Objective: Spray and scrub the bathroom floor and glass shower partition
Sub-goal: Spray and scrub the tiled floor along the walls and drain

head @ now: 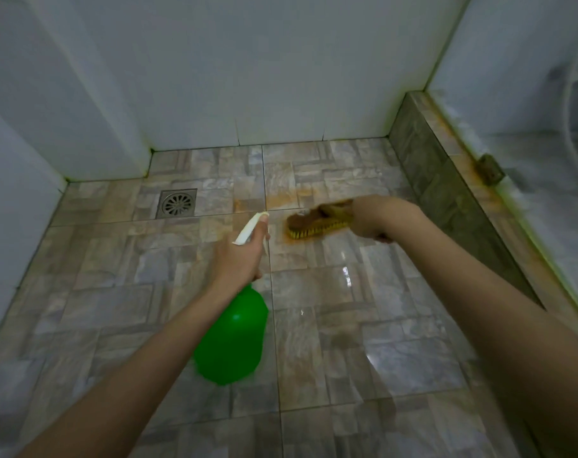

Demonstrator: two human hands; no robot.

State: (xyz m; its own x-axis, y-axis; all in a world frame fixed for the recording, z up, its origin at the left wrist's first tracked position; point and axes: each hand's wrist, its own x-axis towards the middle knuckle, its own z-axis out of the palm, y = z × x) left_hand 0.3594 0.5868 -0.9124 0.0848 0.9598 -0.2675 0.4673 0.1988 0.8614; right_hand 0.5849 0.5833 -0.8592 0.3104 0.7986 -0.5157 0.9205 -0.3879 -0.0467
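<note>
My left hand (239, 257) grips the neck of a green spray bottle (233, 338) with a white nozzle, which points forward over the tiled floor (363, 325). My right hand (375, 219) holds a brown scrub brush (314, 221) with yellow bristles. The bristles press on an orange-stained patch of tile, just right of the nozzle tip. The brush is blurred. The glass shower partition (529, 104) stands at the right above a tiled kerb (446, 183). It looks streaked and cloudy.
A square metal floor drain (177, 203) lies at the far left of the floor. White walls (248, 77) close the back and left. A rusty metal bracket (491, 170) sits on the kerb at the foot of the glass. The near tiles are wet and shiny.
</note>
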